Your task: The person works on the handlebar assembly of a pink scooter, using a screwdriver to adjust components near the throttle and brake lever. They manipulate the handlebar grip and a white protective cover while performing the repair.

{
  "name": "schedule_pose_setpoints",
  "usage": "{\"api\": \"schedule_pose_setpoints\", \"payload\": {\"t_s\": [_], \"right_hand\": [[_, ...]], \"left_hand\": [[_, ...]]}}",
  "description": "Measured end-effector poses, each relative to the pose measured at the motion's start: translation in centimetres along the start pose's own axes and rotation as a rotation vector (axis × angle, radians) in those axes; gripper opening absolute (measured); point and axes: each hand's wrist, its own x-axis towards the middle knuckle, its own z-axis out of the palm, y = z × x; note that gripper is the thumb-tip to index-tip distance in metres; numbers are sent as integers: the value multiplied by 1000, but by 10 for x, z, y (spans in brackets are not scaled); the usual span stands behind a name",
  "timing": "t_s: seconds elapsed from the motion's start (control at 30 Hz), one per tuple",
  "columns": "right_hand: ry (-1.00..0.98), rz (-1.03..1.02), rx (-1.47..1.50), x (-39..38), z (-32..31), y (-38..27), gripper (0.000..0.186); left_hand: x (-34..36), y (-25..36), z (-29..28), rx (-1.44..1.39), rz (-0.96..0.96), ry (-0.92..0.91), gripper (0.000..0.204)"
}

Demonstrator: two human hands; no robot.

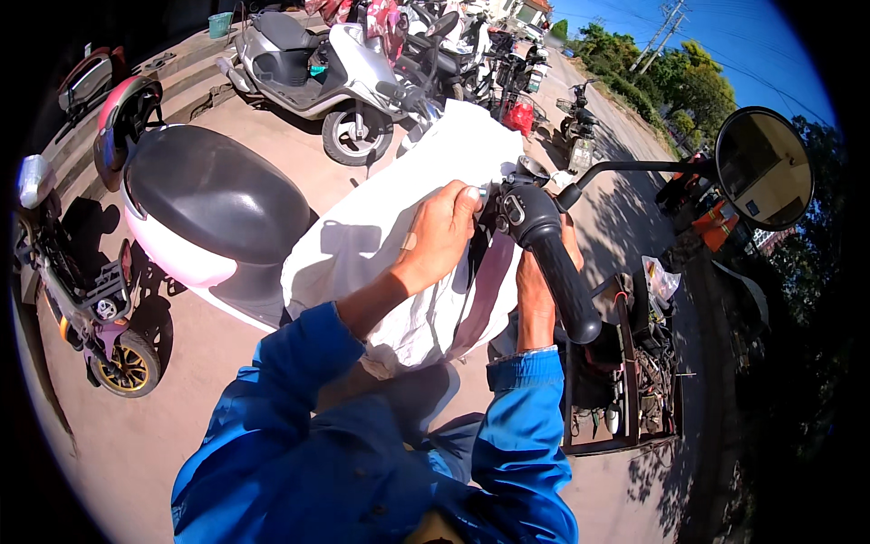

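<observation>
A pink scooter with a black seat (213, 181) stands across in front of me, a white sheet-like cover (372, 236) draped over its front part. My left hand (437, 234) is closed above the cover, beside the handlebar's control housing (526, 213). Its thumb and fingers press together at something small that I cannot make out. My right hand (536, 281) reaches up behind the black handlebar grip (562, 286), which hides most of its fingers. A round mirror (764, 168) sticks out on a black stem to the right of the grip.
A toolbox-like tray of tools (625, 394) lies on the ground to the right. Behind stand a silver scooter (308, 77) and several other two-wheelers. At left is a small bike with a gold-rimmed wheel (127, 364). Steps (177, 77) run along the upper left.
</observation>
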Motion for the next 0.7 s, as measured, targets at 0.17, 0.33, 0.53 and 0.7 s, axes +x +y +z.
{"api": "schedule_pose_setpoints", "payload": {"t_s": [0.17, 0.33, 0.53, 0.7], "right_hand": [[12, -11, -44, 1, -1, -4, 38], [-4, -9, -3, 2, 3, -9, 37], [1, -20, -20, 0, 1, -7, 36], [6, 7, 13, -1, -7, 2, 47]], "left_hand": [[-2, 9, 7, -89, -122, -117, 37], [1, 12, 5, -275, -201, -77, 37], [-2, 24, 0, -194, -227, -141, 36], [1, 44, 6, -171, -369, -248, 38]]}}
